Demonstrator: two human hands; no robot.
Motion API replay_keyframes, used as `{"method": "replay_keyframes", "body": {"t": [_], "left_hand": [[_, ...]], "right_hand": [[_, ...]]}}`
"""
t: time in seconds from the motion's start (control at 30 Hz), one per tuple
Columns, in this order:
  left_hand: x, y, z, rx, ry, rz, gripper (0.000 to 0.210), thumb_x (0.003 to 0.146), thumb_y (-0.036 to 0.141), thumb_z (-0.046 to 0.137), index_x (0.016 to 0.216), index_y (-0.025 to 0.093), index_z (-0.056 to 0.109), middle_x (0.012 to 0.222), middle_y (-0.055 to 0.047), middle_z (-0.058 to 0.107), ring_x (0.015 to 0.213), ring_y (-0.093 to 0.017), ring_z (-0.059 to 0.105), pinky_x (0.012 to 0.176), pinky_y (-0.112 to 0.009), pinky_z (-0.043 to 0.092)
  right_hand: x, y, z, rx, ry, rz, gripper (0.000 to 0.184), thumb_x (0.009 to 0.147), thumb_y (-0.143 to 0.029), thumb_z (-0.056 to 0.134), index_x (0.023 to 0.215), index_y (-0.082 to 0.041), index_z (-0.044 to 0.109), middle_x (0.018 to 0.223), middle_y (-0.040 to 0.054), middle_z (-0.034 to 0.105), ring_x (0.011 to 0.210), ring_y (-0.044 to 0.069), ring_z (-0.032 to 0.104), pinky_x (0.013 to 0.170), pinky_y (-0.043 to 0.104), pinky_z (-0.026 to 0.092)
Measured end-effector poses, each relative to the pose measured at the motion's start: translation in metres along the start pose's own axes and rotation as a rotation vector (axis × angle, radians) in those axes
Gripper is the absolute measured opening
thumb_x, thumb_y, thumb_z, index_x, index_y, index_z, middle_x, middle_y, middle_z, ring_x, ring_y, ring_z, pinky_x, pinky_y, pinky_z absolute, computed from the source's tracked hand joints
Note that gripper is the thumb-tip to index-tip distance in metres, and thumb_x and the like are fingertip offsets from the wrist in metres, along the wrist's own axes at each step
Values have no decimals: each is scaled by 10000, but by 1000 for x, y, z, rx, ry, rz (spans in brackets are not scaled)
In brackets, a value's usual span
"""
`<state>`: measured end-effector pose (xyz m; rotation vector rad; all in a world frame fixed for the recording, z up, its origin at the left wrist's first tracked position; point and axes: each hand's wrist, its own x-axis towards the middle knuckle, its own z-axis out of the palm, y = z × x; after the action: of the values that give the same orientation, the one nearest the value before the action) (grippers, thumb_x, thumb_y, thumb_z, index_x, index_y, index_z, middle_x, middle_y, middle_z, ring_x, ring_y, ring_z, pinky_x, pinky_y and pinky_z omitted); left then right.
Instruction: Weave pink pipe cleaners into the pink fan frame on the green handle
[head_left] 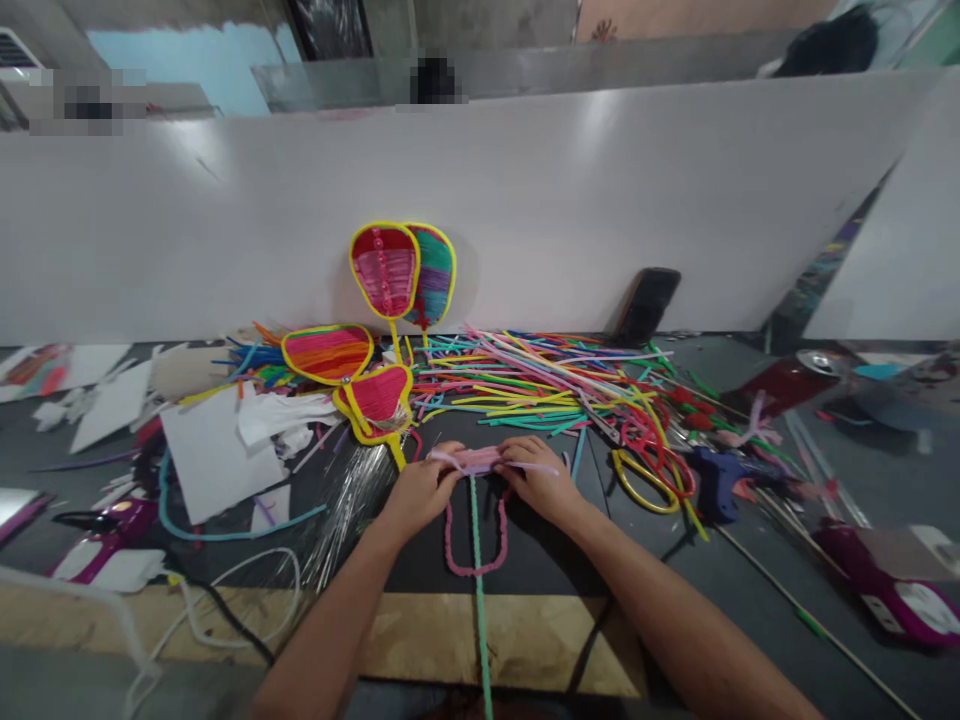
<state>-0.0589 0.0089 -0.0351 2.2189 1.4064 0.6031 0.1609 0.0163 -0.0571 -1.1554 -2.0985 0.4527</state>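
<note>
Between my two hands is a small fan frame of dark pink pipe cleaner [448, 545], a rounded loop with a mint green stem [481, 600] running down its middle towards me. Pink and lilac pipe cleaners [480, 460] lie side by side across its far end. My left hand [427, 490] pinches the left end of this pipe-cleaner band, and a lilac tip sticks out past its fingers. On the right end, my right hand [538, 482] has its fingers closed, with another lilac tip [544, 468] poking out. The fingers partly hide the loop's upper sides.
Finished yellow-rimmed fans [385, 270] lean on the white partition [525, 200]. Loose pipe cleaners [525, 380] pile up behind my hands. Scissors [645, 485], a blue glue gun [716, 485], a red can [795, 380] and a phone [649, 305] are on the right; paper pieces [217, 450] on the left.
</note>
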Motion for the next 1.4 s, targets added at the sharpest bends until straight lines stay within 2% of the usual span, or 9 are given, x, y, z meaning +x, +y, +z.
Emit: {"method": "replay_keyframes", "body": {"t": [0.1, 0.2, 0.37, 0.57, 0.83, 0.97, 1.2, 1.27, 1.4], "left_hand": [[0, -3, 2, -54, -8, 26, 221, 856, 216, 453, 926, 218, 662, 1052, -31, 698, 985, -175, 641, 876, -300, 487], [0, -3, 3, -115, -6, 6, 217, 855, 212, 454, 861, 213, 671, 923, -19, 721, 869, -152, 666, 797, -258, 512], [1, 1, 4, -22, -40, 8, 238, 888, 198, 392, 887, 190, 630, 846, -28, 708, 744, -134, 670, 722, -239, 507], [1, 6, -1, 5, -54, 38, 184, 882, 203, 437, 870, 197, 620, 887, -31, 694, 857, -155, 646, 755, -252, 487], [-1, -4, -10, -85, -141, 258, 276, 827, 98, 432, 896, 213, 674, 962, -21, 710, 952, -141, 627, 861, -256, 452], [-1, -3, -11, -145, -186, 205, 276, 824, 111, 439, 879, 222, 685, 926, -1, 719, 904, -134, 639, 834, -241, 450], [1, 0, -10, -308, -146, -39, 215, 843, 219, 468, 868, 191, 680, 795, -5, 701, 722, -129, 627, 678, -209, 464], [2, 1, -10, -278, -140, -44, 184, 825, 199, 497, 871, 194, 675, 794, 1, 698, 721, -125, 621, 673, -203, 456], [3, 1, -9, -175, -133, 65, 199, 830, 153, 479, 787, 191, 669, 772, -4, 693, 763, -129, 613, 721, -219, 448]], "right_hand": [[1, 0, -1, 44, 1, 22, 91, 838, -232, 585, 813, -213, 671, 924, 53, 690, 905, 189, 606, 822, 339, 480], [0, -1, 0, 52, 11, 43, 100, 836, -236, 587, 830, -211, 683, 909, 58, 692, 888, 192, 610, 792, 335, 488], [-1, -6, 2, -24, -18, 26, 94, 831, -222, 593, 846, -214, 685, 959, 59, 682, 925, 204, 585, 837, 360, 464], [-2, -12, -1, -93, -80, 42, 105, 850, -241, 569, 865, -220, 671, 1012, 57, 667, 943, 201, 570, 844, 368, 439], [-4, -14, -1, -130, -27, -44, 98, 847, -259, 578, 876, -238, 670, 1015, 53, 676, 995, 223, 548, 843, 393, 422], [-5, -13, 0, -95, -52, -166, 128, 868, -241, 546, 889, -248, 672, 1047, 47, 677, 1028, 206, 546, 908, 400, 405], [-6, -14, 4, -100, -55, -122, 109, 865, -276, 564, 878, -251, 669, 1008, 28, 693, 1004, 198, 556, 882, 370, 403], [-5, -15, 5, -102, -53, -88, 109, 867, -257, 560, 885, -243, 667, 989, 31, 695, 984, 192, 561, 867, 353, 405], [-3, -16, 6, -97, -47, -22, 144, 887, -240, 526, 875, -236, 670, 933, 37, 697, 900, 177, 570, 809, 322, 410]]}}
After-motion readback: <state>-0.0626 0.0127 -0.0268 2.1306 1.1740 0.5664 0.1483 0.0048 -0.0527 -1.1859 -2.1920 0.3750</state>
